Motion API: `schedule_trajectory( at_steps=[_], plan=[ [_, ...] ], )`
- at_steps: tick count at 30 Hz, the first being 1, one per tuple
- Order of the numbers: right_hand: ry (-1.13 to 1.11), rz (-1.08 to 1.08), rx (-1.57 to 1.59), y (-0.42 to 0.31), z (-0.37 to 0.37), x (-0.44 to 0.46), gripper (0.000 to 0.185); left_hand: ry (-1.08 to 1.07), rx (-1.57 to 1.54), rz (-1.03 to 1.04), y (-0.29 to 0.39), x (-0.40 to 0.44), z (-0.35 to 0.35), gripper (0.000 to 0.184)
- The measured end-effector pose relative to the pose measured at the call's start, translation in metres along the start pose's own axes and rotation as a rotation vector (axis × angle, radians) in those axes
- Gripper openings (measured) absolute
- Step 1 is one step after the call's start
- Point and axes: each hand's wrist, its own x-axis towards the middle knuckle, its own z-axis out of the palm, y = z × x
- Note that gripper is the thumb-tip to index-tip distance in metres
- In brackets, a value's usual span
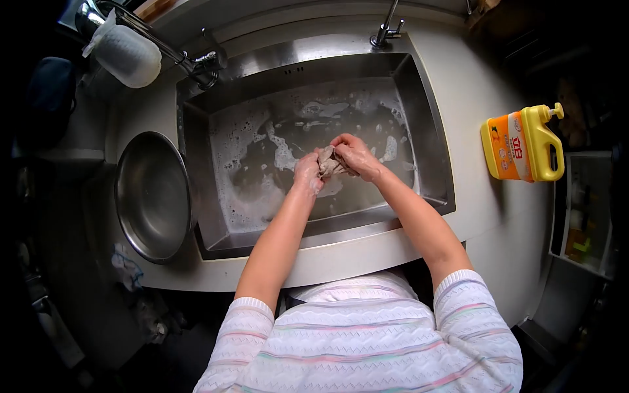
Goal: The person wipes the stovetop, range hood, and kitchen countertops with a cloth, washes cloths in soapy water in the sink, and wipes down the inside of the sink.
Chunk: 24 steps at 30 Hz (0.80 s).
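Observation:
Over the soapy water in the steel sink (pixel 314 237), a wet, greyish-beige cloth (pixel 333 164) is bunched up between my two hands. My left hand (pixel 307 171) closes round its left side, with suds on the wrist. Gripping the right side is my right hand (pixel 356 157), its fingers bent over the top of the cloth. Parts of the fingers on both hands are hidden by the cloth. White foam (pixel 283 154) floats in patches on the cloudy water around them.
A steel basin (pixel 154 196) stands on the counter left of the sink. To the right is a yellow pump jug (pixel 524 144) with an orange label. Behind the sink are a faucet (pixel 204 69) and a smaller tap (pixel 386 34). A whitish bag (pixel 128 56) hangs at upper left.

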Motion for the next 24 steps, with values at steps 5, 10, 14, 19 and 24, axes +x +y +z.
schedule_trajectory(
  at_steps=[5, 10, 14, 19, 24],
  plan=[
    [0.423, -0.413, -0.645, 0.028, 0.039, 0.011, 0.032, -0.196, -0.279, -0.052, -0.018, 0.000, -0.005, 0.024],
    [0.557, -0.282, -0.746, 0.037, 0.032, 0.030, 0.034, 0.077, 0.057, -0.079, -0.009, -0.025, 0.027, 0.018],
    [0.440, -0.582, -0.775, 0.020, 0.083, -0.008, 0.035, -0.484, -0.404, 0.021, -0.031, 0.021, -0.047, 0.019],
    [0.548, -0.318, -0.786, 0.031, 0.043, 0.044, 0.033, 0.150, -0.212, -0.002, -0.018, -0.007, 0.021, 0.021],
    [0.433, -0.650, -0.762, 0.019, 0.084, 0.004, 0.031, -0.240, -0.378, 0.023, -0.014, 0.012, -0.025, 0.021]
  ],
)
